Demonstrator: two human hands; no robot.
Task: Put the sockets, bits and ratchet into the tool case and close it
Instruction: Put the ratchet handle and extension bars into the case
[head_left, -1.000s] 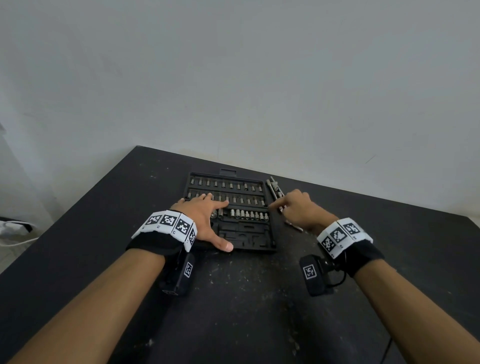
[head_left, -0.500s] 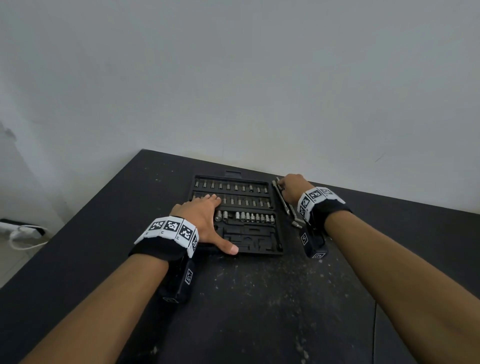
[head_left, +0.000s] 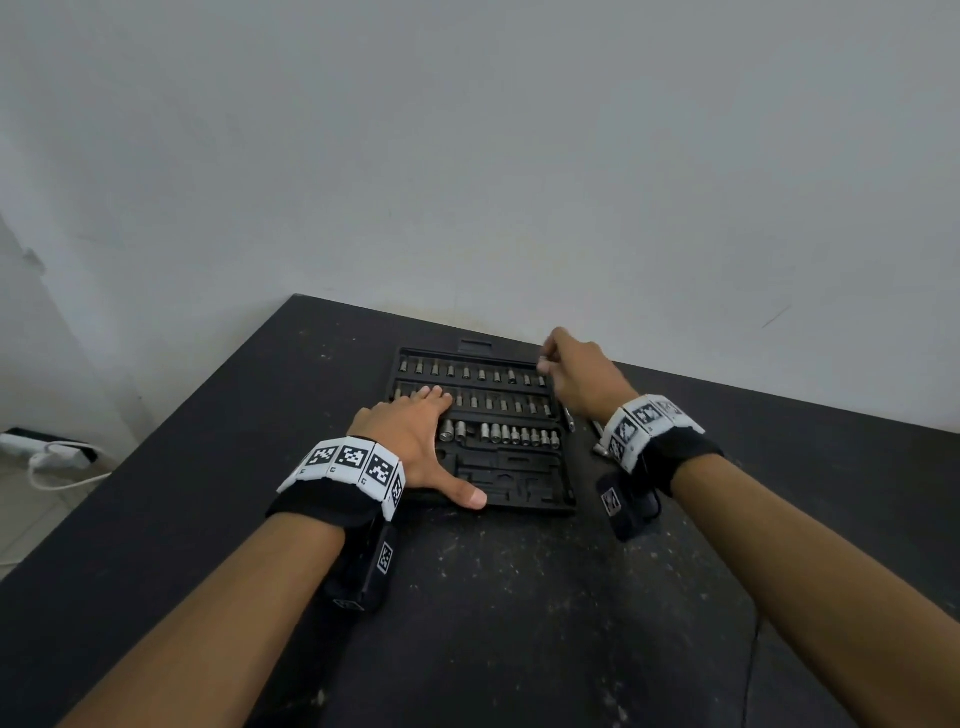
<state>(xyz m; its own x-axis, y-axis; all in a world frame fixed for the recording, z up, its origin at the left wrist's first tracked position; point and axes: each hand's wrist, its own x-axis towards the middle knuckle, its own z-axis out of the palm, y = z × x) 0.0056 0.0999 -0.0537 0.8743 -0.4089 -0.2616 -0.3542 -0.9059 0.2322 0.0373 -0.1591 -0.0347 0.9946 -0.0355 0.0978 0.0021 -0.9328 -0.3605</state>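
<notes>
Seating a small bit into the tool case (head_left: 519, 493) at centre frame on the table (head_left: 519, 597).

We press our left hand (head_left: 415, 441) flat, fingers spread, on the black tray's left side; our right hand (head_left: 582, 379) is pinched on a small metal piece at the upper-right corner. Three rows of silvery sockets and bits (head_left: 498, 434) look filled; the lower recesses sit empty. Next, we judge, the loose tools (head_left: 597, 441) right of the case need fetching.
</notes>
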